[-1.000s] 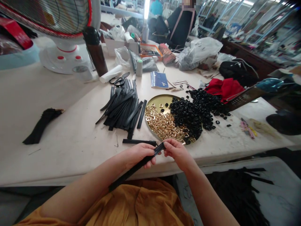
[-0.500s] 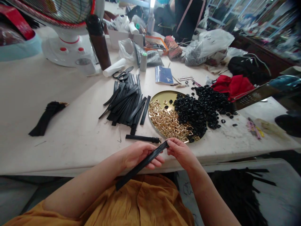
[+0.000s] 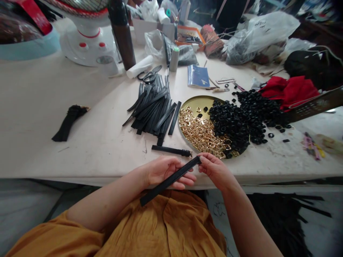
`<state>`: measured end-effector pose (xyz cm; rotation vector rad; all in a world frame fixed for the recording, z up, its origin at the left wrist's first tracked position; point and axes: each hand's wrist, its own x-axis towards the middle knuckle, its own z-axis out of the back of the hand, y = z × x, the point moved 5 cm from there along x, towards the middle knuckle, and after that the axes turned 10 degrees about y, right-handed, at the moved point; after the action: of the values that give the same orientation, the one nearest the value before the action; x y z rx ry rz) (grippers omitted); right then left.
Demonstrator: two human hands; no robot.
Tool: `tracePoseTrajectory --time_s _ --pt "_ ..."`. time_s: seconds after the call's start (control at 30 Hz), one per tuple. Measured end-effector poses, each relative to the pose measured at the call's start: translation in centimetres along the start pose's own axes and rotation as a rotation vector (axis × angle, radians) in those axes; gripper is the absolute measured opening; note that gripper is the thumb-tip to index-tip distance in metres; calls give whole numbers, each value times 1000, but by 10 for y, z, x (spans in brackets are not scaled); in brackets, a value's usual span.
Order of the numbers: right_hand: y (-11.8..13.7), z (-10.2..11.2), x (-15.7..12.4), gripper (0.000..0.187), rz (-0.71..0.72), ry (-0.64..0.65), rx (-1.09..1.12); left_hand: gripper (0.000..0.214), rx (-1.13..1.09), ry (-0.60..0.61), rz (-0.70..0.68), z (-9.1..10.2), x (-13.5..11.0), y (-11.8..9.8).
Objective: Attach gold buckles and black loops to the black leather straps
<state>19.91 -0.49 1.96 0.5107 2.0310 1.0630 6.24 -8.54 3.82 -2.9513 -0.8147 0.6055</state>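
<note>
From the head camera, your left hand (image 3: 163, 171) lies open, palm up, fingers a little spread, with a black strap (image 3: 168, 181) resting across it. Your right hand (image 3: 215, 169) pinches the strap's upper end between thumb and fingers. The strap slants over the bench's (image 3: 107, 160) front edge, its lower end above your lap.

Your right fingertips cover the strap's tip, so you cannot tell whether anything is fitted there. The fan (image 3: 85, 46) is cut off at the top, and part of the tray's floor is buried.

Just beyond your hands, a buckled strap (image 3: 171, 150) lies along the front edge, between your left hand and the heap of black strips (image 3: 152, 110). The round brass-coloured tray (image 3: 197, 102) stands near your right hand; it holds gold buckles (image 3: 202, 132) and black loops (image 3: 230, 121), which spill past its right rim. Behind the strips lie scissors (image 3: 150, 75), with a thread spool (image 3: 174, 59) and a blue booklet (image 3: 198, 76) farther right. A strap bundle (image 3: 70, 121) lies well apart toward the bench's left, and red cloth (image 3: 289, 91) toward its right.
</note>
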Motion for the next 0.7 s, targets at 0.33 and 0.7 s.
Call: tracePoseTrajectory --time_s 0.33,0.7 --pt "1 -5 -2 21 0 9 -12 34 160 -56 -39 5 -1 0" --pt "1 -11 -6 26 25 -61 -29 32 803 -383 -305 -11 -10 -14"
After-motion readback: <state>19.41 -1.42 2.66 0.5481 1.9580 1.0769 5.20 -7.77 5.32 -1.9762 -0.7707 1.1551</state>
